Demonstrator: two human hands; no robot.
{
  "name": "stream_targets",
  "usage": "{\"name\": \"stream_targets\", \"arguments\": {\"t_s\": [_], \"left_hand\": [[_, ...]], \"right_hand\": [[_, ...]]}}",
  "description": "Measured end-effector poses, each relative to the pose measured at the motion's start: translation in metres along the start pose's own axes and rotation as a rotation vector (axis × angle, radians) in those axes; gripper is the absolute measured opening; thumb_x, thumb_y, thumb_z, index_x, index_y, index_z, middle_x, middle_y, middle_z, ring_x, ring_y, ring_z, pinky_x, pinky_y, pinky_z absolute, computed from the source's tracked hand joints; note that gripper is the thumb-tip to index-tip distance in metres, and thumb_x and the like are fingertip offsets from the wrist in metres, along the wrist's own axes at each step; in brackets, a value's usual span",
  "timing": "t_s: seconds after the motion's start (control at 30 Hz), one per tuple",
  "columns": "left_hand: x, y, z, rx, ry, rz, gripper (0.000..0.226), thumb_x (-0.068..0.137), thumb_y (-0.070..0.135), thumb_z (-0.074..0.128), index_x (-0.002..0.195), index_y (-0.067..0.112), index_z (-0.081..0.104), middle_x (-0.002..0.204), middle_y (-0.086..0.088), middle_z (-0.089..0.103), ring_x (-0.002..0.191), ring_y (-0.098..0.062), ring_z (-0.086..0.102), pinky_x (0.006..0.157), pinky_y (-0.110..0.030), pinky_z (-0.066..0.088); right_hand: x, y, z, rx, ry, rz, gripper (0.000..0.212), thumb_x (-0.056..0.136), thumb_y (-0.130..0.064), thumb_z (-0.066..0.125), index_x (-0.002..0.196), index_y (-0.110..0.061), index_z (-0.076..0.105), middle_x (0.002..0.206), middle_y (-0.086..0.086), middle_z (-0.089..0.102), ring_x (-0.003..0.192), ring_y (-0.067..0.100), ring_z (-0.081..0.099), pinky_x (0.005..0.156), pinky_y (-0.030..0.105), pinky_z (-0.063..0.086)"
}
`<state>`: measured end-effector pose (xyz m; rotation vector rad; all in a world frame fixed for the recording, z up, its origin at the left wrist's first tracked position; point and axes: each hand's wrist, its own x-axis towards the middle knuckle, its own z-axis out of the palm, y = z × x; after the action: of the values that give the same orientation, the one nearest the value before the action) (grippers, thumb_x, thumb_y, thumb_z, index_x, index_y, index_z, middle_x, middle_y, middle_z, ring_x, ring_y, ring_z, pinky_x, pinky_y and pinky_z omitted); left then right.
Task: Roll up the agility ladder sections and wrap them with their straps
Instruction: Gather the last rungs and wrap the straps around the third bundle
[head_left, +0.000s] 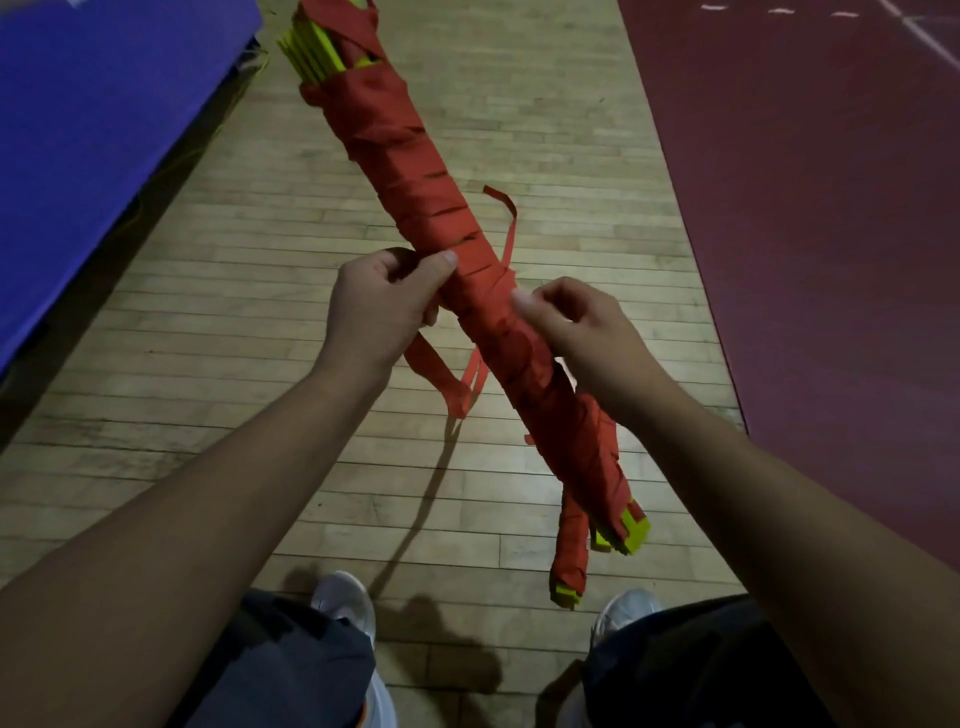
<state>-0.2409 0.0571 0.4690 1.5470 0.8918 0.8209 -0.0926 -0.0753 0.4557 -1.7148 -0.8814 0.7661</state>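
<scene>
Knees (291, 670): six o'clock.
Left hand (374, 306): gripping ladder bundle (415, 182).
Right hand (576, 332): pinching strap (511, 234).
Edges: blue mat (104, 130) ten o'clock, maroon floor (805, 208) two.

The ladder bundle (415, 208) slanted from far left to near right above the floor (208, 415), gripped between my left hand (374, 306) and my right hand (582, 332). A mat (104, 130) lay to the left.
</scene>
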Motion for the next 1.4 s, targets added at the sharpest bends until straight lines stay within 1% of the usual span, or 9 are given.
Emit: {"name": "stream_targets", "arguments": {"t_s": [0.17,0.27,0.4,0.53,0.73,0.97,1.17,1.27,1.4], "left_hand": [[0.004,0.002,-0.002,-0.283,-0.246,-0.010,0.026,0.077,0.034,0.070,0.079,0.009,0.064,0.066,-0.003,0.057,0.059,-0.015,0.051,0.056,-0.023,0.044],[0.008,-0.001,-0.004,-0.335,-0.364,-0.011,0.032,0.079,0.033,0.067,0.091,0.004,0.066,0.079,-0.011,0.061,0.071,-0.022,0.057,0.063,-0.028,0.050],[0.015,0.000,-0.013,-0.236,-0.449,0.038,0.028,0.089,0.031,0.065,0.101,0.006,0.070,0.094,-0.021,0.066,0.083,-0.035,0.061,0.075,-0.041,0.051],[0.019,0.006,-0.018,0.067,-0.392,0.079,0.017,0.094,0.030,0.067,0.090,0.016,0.075,0.073,-0.009,0.073,0.056,-0.020,0.059,0.060,-0.034,0.045],[0.011,0.006,-0.010,0.014,-0.269,0.071,0.031,0.084,0.045,0.073,0.095,0.016,0.074,0.083,-0.005,0.077,0.064,-0.018,0.061,0.065,-0.032,0.049],[-0.004,-0.002,0.011,0.111,-0.006,0.045,0.031,0.080,0.046,0.081,0.090,0.018,0.071,0.058,0.011,0.065,0.055,-0.003,0.059,0.060,-0.023,0.045],[-0.001,0.008,0.002,-0.006,-0.096,0.101,0.018,0.084,0.033,0.081,0.088,0.018,0.072,0.062,0.007,0.063,0.057,-0.010,0.057,0.058,-0.024,0.046],[0.002,0.008,-0.003,-0.110,-0.178,0.097,0.023,0.082,0.031,0.080,0.093,0.012,0.072,0.071,0.000,0.065,0.061,-0.013,0.056,0.061,-0.027,0.047],[0.007,0.005,-0.006,-0.278,-0.285,0.035,0.018,0.087,0.021,0.071,0.097,0.007,0.070,0.083,-0.007,0.067,0.072,-0.020,0.060,0.070,-0.034,0.053]], "right_hand": [[-0.002,-0.010,-0.012,0.515,-0.360,0.258,0.048,0.103,-0.042,0.046,0.124,-0.003,0.064,0.111,0.023,0.069,0.092,0.028,0.068,0.084,0.039,0.054],[-0.005,-0.009,-0.012,0.597,-0.536,0.344,0.061,0.099,-0.049,0.046,0.129,0.003,0.057,0.118,0.035,0.051,0.098,0.042,0.063,0.088,0.043,0.052],[-0.006,-0.005,-0.006,0.665,-0.482,0.281,0.088,0.081,-0.047,0.078,0.128,0.020,0.047,0.108,0.031,0.030,0.085,0.048,0.026,0.081,0.040,0.042],[-0.010,-0.010,-0.012,0.675,-0.346,0.147,0.041,0.094,-0.026,0.062,0.113,0.011,0.062,0.095,0.026,0.057,0.073,0.031,0.060,0.069,0.036,0.058],[-0.004,0.000,-0.006,0.382,-0.027,0.097,0.031,0.085,-0.019,0.080,0.099,0.007,0.069,0.085,0.020,0.070,0.076,0.035,0.070,0.066,0.043,0.057],[-0.012,-0.003,0.012,-0.107,0.102,0.050,0.045,0.073,-0.038,0.090,0.096,-0.009,0.065,0.084,0.009,0.072,0.071,0.024,0.073,0.060,0.041,0.061],[-0.007,-0.004,0.003,-0.160,0.005,-0.042,0.047,0.075,-0.038,0.088,0.101,-0.010,0.060,0.093,0.012,0.070,0.084,0.026,0.068,0.076,0.042,0.056],[-0.003,-0.005,-0.010,0.123,-0.086,-0.003,0.034,0.092,-0.034,0.072,0.102,-0.002,0.064,0.091,0.017,0.065,0.080,0.024,0.061,0.071,0.037,0.051],[0.002,-0.003,-0.016,0.397,-0.293,0.145,0.051,0.109,-0.036,0.040,0.125,0.007,0.060,0.113,0.031,0.062,0.103,0.033,0.062,0.091,0.040,0.051]]}}
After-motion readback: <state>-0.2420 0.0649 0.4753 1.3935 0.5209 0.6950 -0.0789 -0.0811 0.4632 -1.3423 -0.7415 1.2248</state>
